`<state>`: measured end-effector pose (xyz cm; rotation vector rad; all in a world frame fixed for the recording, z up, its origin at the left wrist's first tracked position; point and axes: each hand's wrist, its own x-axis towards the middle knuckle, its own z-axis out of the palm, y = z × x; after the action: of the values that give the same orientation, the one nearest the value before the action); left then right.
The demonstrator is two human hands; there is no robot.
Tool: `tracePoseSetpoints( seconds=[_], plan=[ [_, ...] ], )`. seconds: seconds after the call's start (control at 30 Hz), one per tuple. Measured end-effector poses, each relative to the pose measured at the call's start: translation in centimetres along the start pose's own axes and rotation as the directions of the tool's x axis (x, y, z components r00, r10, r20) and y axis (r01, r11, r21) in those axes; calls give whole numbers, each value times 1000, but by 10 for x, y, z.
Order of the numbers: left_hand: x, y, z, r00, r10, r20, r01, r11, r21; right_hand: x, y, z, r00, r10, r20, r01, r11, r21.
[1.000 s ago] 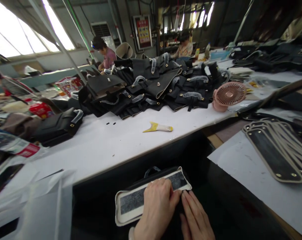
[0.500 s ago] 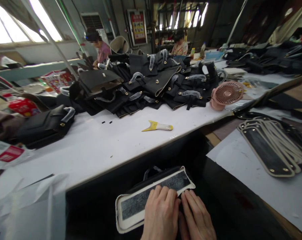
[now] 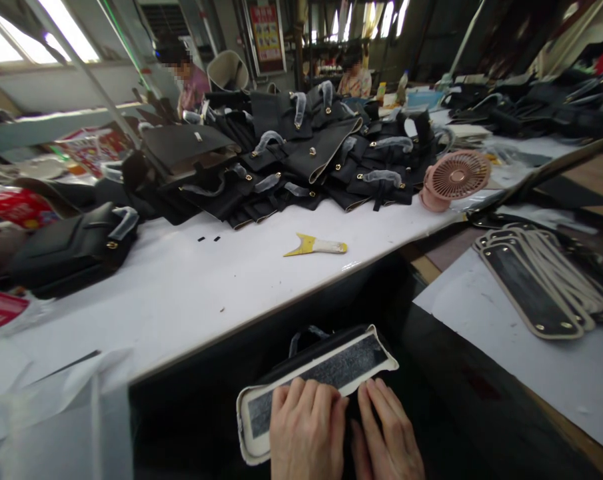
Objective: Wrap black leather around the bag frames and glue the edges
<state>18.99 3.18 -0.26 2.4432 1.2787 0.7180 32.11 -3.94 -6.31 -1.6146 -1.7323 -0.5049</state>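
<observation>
A black handbag point(image 3: 311, 348) lies on its side low in the head view, its bottom turned up toward me. That bottom is a long panel with a pale raised rim point(image 3: 246, 433) and a dark rough strip in the middle. My left hand point(image 3: 306, 427) is closed over the near long edge of the panel, knuckles up. Close beside it, my right hand point(image 3: 388, 427) pinches the same edge nearer the right corner, fingers together and thumb underneath. The bag's plastic-wrapped handle point(image 3: 304, 337) sticks up on the far side. My hands hide part of the near edge.
A white table point(image 3: 181, 287) stretches ahead, bearing a yellow fork-ended tool point(image 3: 316, 245), a heap of black handbags point(image 3: 291, 153) and a pink fan point(image 3: 456, 177). Rimmed bottom panels point(image 3: 531, 287) are stacked at right. Clear plastic point(image 3: 71, 420) hangs at left. Two people sit beyond.
My left hand has slid left along the near edge, widening the gap between my hands at the panel. The bag sits slightly further right, and the camera view has shifted a little.
</observation>
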Motion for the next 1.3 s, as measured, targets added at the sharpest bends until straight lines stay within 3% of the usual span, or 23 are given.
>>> tracePoseSetpoints(
  seconds=[0.17,0.43,0.63,0.73,0.97,1.03,1.1,1.13,1.17,1.2,1.23,1.27,1.3],
  plan=[
    [2,3,3,998,-12,-68,13,1000,12,-1,-6,3,1000,-5,-1,5,1000,-11],
    [-17,-17,-17,1000,28,-9,-28,1000,14,0,-21,8,999,-44,4,44,999,25],
    [-30,-22,-24,987,-94,-132,92,996,-24,0,-35,16,995,-103,-2,103,993,62],
    [-34,-22,-23,963,-178,-201,166,983,-76,2,-40,17,992,-125,-13,126,988,94],
    [-49,-18,-19,887,-255,-385,236,967,-96,-9,-45,22,978,-209,12,205,968,146],
    [-59,-22,-14,855,-269,-443,235,963,-131,-14,-45,23,968,-250,29,242,957,162],
    [-73,-32,-7,788,-369,-492,254,924,-285,-15,-45,25,964,-265,36,255,952,169],
    [-79,-38,-1,727,-484,-487,287,858,-425,-14,-46,25,963,-268,36,258,951,170],
    [-85,-44,5,628,-642,-439,328,730,-599,-12,-47,26,961,-276,34,266,948,172],
    [-89,-50,12,494,-809,-319,354,522,-776,-10,-48,26,958,-286,25,278,945,174],
    [-92,-55,20,352,-929,-115,339,241,-909,-8,-50,26,954,-301,8,295,939,177],
    [-93,-58,28,262,-955,136,275,-61,-959,-5,-51,26,948,-318,-2,313,932,183],
    [-92,-60,37,245,-895,373,189,-333,-924,-2,-53,26,944,-330,-14,327,927,187]
  ],
)
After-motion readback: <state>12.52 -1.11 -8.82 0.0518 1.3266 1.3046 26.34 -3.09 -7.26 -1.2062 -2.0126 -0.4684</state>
